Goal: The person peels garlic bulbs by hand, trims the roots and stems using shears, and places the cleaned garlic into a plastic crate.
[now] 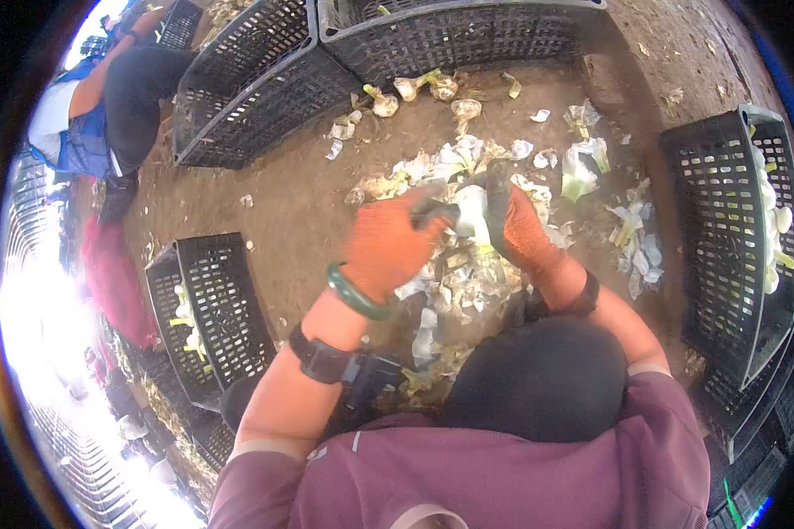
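Note:
My left hand [393, 245] wears an orange glove with dark fingertips and is smeared by motion. Its fingers are curled closed against the left side of a white garlic bulb [473, 210]. On the other side, my right hand [522, 231], gloved the same way, grips the bulb, and its fingers hide part of it. A short green-white stem end points down toward me. Below and around both hands lies a heap of peeled garlic skins [472, 286]. Several unpeeled garlic bulbs [385, 103] with stems lie on the soil beyond.
Black plastic crates stand around me: two at the far side [265, 106] [468, 40], one at the left [225, 304] and one at the right [723, 256], the last two holding white garlic. Another person [141, 106] sits at upper left. A red cloth-like bundle [115, 282] lies left.

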Tool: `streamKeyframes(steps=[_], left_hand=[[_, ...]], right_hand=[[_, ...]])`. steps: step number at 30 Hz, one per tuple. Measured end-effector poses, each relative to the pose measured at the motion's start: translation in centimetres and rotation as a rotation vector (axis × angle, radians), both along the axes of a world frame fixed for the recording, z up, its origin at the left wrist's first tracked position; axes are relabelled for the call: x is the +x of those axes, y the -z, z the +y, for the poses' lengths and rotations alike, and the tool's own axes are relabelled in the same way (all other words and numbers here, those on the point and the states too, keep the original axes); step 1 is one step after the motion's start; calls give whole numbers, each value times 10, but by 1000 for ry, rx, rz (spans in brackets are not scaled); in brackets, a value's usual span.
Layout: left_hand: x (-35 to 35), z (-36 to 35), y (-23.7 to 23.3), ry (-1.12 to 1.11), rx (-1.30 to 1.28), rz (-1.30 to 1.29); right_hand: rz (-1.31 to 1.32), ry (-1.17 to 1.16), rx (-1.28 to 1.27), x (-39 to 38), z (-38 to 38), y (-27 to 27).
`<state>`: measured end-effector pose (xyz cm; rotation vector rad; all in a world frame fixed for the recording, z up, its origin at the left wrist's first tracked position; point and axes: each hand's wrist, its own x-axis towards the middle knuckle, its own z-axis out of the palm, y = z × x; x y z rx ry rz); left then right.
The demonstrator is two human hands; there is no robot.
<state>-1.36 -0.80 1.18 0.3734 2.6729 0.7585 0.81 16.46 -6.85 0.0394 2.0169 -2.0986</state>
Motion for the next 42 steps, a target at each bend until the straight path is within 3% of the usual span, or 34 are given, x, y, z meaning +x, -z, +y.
streamKeyframes(steps=[2, 5, 11, 13, 14, 15, 16, 17, 19, 20, 21, 22, 23, 24, 27, 30, 32, 34, 37, 38, 41, 42], left_hand=[[3, 6, 3, 93, -105, 73], [10, 13, 4, 77, -69, 224], [-1, 11, 6, 273, -117, 328], [-12, 8, 19, 152, -32, 328], [-16, 8, 21, 94, 13, 331], [-15, 8, 21, -80, 131, 55], [-11, 7, 17, -252, 246, -223], [-6, 6, 14, -421, 359, -504], [8, 2, 30, -216, 162, -370], [10, 4, 27, -221, 190, -399], [11, 7, 22, -225, 219, -427], [14, 8, 12, -440, 603, -662], [16, 5, 12, -396, 660, -682], [17, -1, 11, -353, 715, -702], [17, -8, 4, -373, 778, -778], [15, -10, 13, -357, 731, -684], [14, -7, 18, -246, 623, -523], [13, -5, 24, -130, 548, -372], [10, 0, 36, 52, 489, -153], [7, -4, 26, -19, 386, -395], [6, -24, 24, -278, 520, -899], [10, -37, 42, -277, 537, -906]], right_hand=[[10, 7, 121, -1, 0, 6], [321, 58, 281, -1, 3, 6], [-209, -265, 53, -4, 15, -12], [-11, -410, -66, -1, 18, -16], [-64, -341, -130, -2, 15, -17], [-116, -272, -195, -3, 12, -20], [-175, -190, -113, -5, 14, -26], [-63, -170, -50, -5, 15, -24], [153, -129, 76, -2, 14, -14], [136, -110, 54, -2, 11, -14], [51, -82, 192, -4, 12, -12], [-36, -52, 333, -7, 17, -9], [-124, -18, 475, -10, 23, -4], [58, -168, 896, -16, 29, 27], [51, -419, 1123, -8, 48, 26], [101, -394, 549, -12, 55, -22], [130, -247, 90, -8, 33, -16], [135, -186, -118, -9, 14, -15], [75, -150, -131, -15, 5, -17], [29, -81, -192, -15, 9, -13], [3, 266, -313, -22, 47, 7], [69, 393, -426, -27, 66, 10]])
